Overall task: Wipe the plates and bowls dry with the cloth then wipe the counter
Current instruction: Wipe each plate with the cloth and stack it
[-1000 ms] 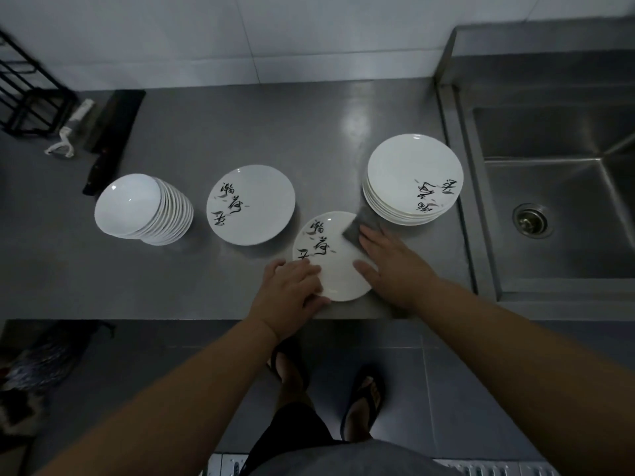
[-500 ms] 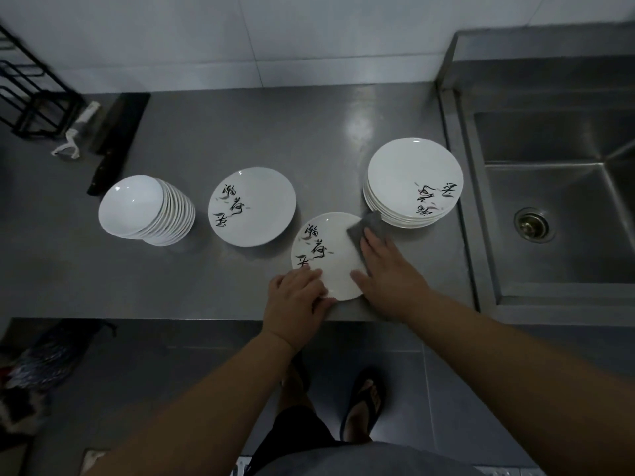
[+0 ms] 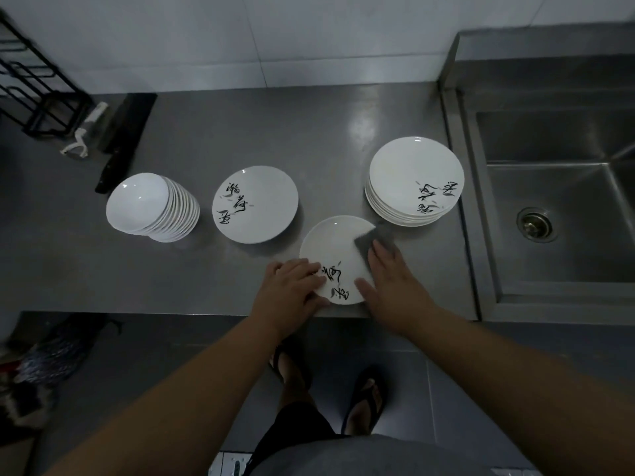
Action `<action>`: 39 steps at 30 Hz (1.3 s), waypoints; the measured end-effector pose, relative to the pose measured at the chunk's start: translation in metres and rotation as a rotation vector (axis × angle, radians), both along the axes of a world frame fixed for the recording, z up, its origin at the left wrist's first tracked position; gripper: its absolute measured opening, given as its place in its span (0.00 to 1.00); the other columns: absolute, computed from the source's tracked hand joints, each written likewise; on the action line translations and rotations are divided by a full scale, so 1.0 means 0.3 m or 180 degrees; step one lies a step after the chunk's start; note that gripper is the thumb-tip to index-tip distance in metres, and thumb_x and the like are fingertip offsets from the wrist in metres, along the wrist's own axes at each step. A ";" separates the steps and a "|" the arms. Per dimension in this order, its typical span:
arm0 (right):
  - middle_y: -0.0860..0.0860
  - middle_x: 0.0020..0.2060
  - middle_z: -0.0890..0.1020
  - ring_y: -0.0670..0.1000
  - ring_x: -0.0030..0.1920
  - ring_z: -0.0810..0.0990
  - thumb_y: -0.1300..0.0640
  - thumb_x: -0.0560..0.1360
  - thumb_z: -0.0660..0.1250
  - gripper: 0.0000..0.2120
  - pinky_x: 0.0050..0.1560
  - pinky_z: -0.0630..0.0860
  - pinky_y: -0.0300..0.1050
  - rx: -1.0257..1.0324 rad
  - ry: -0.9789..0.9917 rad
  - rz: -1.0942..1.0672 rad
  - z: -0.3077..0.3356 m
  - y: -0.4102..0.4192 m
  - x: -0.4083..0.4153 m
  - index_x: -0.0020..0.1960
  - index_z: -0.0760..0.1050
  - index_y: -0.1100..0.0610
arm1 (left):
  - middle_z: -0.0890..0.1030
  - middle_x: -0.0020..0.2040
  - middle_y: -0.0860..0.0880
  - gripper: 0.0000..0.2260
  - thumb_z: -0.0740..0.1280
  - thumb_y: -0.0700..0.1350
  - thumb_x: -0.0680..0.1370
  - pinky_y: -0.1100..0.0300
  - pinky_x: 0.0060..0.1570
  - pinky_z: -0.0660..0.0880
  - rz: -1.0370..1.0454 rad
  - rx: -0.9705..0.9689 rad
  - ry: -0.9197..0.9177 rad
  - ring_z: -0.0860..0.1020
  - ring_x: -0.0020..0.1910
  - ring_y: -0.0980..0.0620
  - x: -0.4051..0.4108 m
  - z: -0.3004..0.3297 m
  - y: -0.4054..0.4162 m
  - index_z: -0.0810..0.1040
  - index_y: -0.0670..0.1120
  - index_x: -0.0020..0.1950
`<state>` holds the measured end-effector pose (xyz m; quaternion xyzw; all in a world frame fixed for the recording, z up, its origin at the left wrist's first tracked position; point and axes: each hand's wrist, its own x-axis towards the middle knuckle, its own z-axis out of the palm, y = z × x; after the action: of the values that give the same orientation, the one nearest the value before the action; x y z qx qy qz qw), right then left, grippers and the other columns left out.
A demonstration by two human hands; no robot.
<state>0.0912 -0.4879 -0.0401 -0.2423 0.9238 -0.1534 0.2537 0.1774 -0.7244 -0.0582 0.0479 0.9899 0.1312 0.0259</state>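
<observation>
One plate, white with black brush lettering, lies at lower centre on the table, at its near edge. Left hand grips its lower-left rim, fingers curled over. Right hand, flat and open, presses the grey cloth on its upper-right rim, nearest unwiped centre.

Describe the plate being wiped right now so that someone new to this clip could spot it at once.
Start at the steel sink on the right and move left past the tall stack of plates beside it. Just in front of that stack, at the counter's near edge, lies a single plate. It alone has the grey cloth on it, under the right hand, while the left hand steadies its rim.
</observation>
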 end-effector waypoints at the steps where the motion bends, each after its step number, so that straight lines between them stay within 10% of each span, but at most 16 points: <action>1: 0.53 0.84 0.43 0.60 0.82 0.41 0.28 0.75 0.40 0.47 0.82 0.45 0.54 -0.0027 -0.0068 -0.0072 0.001 -0.002 0.070 0.84 0.45 0.58 | 0.80 0.66 0.54 0.21 0.67 0.65 0.72 0.50 0.63 0.63 0.0073 0.0045 0.0033 0.75 0.67 0.49 0.004 -0.009 0.012 0.84 0.57 0.59; 13: 0.58 0.82 0.58 0.61 0.81 0.53 0.35 0.79 0.48 0.41 0.80 0.58 0.59 -0.0439 0.0238 -0.0106 -0.019 0.011 0.043 0.81 0.58 0.62 | 0.81 0.53 0.58 0.17 0.68 0.65 0.72 0.53 0.52 0.66 0.0629 0.0364 0.0378 0.75 0.53 0.50 0.028 -0.046 0.120 0.85 0.58 0.53; 20: 0.58 0.62 0.78 0.60 0.58 0.78 0.55 0.79 0.61 0.19 0.60 0.79 0.57 -0.0982 0.0853 -0.0033 -0.104 0.051 0.182 0.67 0.76 0.60 | 0.76 0.50 0.55 0.22 0.71 0.68 0.66 0.54 0.52 0.60 0.1042 0.0433 0.0154 0.72 0.53 0.51 0.020 -0.024 0.177 0.82 0.56 0.53; 26: 0.51 0.40 0.81 0.53 0.42 0.79 0.42 0.84 0.57 0.18 0.43 0.75 0.47 -0.0383 0.0159 -0.0577 0.104 0.073 0.044 0.44 0.76 0.51 | 0.74 0.65 0.52 0.31 0.72 0.68 0.69 0.53 0.63 0.64 0.0945 0.0379 0.0150 0.71 0.64 0.48 0.051 0.006 0.110 0.78 0.52 0.65; 30: 0.55 0.52 0.83 0.57 0.53 0.81 0.36 0.80 0.57 0.21 0.52 0.77 0.50 0.0594 -0.0274 -0.0654 0.092 0.044 -0.076 0.55 0.76 0.53 | 0.70 0.68 0.50 0.34 0.69 0.68 0.72 0.48 0.65 0.72 0.1417 0.0571 -0.0173 0.72 0.65 0.47 0.025 0.071 0.081 0.69 0.50 0.72; 39: 0.61 0.66 0.79 0.60 0.64 0.78 0.41 0.83 0.59 0.28 0.61 0.74 0.48 0.0526 -0.0981 -0.1120 0.083 -0.061 -0.181 0.69 0.74 0.63 | 0.80 0.64 0.47 0.40 0.62 0.72 0.68 0.50 0.58 0.78 0.1762 0.1181 -0.1394 0.80 0.62 0.45 -0.121 0.115 0.026 0.71 0.47 0.71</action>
<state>0.0370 -0.5062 -0.0153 -0.0299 0.9116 -0.1543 0.3798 0.1412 -0.7166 -0.0236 -0.2459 0.8959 0.3170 0.1908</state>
